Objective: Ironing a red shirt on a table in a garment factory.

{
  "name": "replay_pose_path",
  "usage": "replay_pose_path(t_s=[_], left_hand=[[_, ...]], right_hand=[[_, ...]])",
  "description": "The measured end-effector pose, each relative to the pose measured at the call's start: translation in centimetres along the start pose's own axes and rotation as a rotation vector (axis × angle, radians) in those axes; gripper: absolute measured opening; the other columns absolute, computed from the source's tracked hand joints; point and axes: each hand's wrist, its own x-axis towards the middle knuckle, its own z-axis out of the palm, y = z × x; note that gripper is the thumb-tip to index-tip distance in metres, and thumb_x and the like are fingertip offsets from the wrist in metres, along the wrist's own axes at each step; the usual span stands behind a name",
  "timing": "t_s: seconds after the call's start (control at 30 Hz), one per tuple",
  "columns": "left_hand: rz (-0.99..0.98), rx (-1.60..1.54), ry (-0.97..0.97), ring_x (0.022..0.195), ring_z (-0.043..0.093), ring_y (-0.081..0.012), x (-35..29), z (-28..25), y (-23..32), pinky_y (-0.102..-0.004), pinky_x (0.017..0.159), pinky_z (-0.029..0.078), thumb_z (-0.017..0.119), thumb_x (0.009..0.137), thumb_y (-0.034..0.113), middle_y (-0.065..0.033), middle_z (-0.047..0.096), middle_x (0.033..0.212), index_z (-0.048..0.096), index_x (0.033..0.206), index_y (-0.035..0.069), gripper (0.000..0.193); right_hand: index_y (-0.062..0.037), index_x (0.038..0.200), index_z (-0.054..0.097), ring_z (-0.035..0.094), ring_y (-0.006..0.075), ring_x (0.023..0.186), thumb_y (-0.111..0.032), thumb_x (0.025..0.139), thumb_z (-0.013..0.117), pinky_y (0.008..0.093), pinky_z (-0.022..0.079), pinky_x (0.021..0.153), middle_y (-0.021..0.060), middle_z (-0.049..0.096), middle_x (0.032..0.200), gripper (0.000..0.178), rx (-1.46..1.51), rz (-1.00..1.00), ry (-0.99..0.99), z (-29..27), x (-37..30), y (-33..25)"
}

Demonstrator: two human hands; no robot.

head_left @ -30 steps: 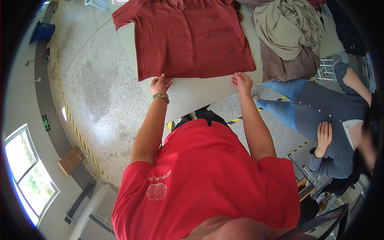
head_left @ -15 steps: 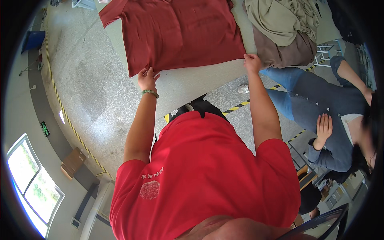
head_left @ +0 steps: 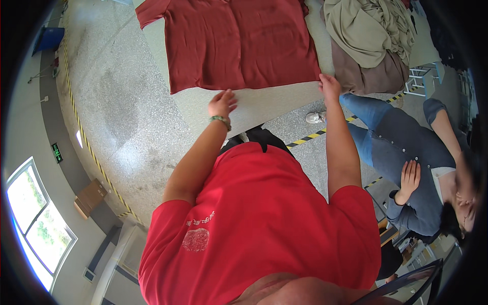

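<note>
A dark red short-sleeved shirt (head_left: 239,48) lies spread on the pale table (head_left: 201,104), its hem toward me and its upper part cut off by the view. Pinched at the hem's right corner is my right hand (head_left: 330,87), closed on the fabric. My left hand (head_left: 222,104), with a beaded bracelet at the wrist, is just below the hem, left of the middle. Its fingers are apart and it holds nothing.
To the right of the shirt, a heap of beige cloth (head_left: 371,30) rests on brown cloth (head_left: 368,73). A person in a dark buttoned top (head_left: 417,140) and jeans stands close on the right. Yellow-black tape (head_left: 307,137) marks the floor.
My left hand has let go of the hem near its left corner and moved right. My right hand still grips the right corner. The view has shifted slightly.
</note>
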Motion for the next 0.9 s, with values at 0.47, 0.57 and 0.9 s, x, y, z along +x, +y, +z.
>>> replay_pose_path(t_s=[0.47,0.57,0.9], left_hand=[[0.01,0.179,-0.05,0.059,0.068,-0.0189,1.9,5.0,-0.9,-0.0287,0.051,0.054,0.068,0.091,0.019,-0.0116,0.071,0.078,0.062,0.091,-0.002,0.021],[0.115,0.293,-0.027,0.058,0.068,-0.019,1.8,4.6,-1.1,-0.0291,0.05,0.054,0.068,0.09,0.019,-0.0118,0.071,0.076,0.062,0.088,-0.003,0.023],[0.297,0.636,0.057,0.056,0.067,-0.0151,1.4,5.2,-0.8,-0.0294,0.054,0.053,0.068,0.089,0.021,-0.0098,0.071,0.07,0.067,0.086,-0.004,0.025]], right_hand=[[-0.0089,0.102,0.067,0.061,0.0088,0.072,-0.01,0.086,0.073,0.0247,0.05,0.059,-0.0013,0.066,0.084,0.016,0.093,-0.03,-0.026,-0.7,1.4,0.9],[-0.0087,0.102,0.067,0.062,0.0086,0.072,-0.01,0.085,0.074,0.0251,0.05,0.06,-0.0016,0.066,0.085,0.018,0.09,-0.035,-0.007,-0.1,1.4,0.6],[-0.0083,0.106,0.066,0.062,0.0088,0.073,-0.011,0.086,0.073,0.0245,0.051,0.061,-0.0012,0.067,0.088,0.021,0.036,-0.108,-0.006,-0.1,1.2,1.3]])
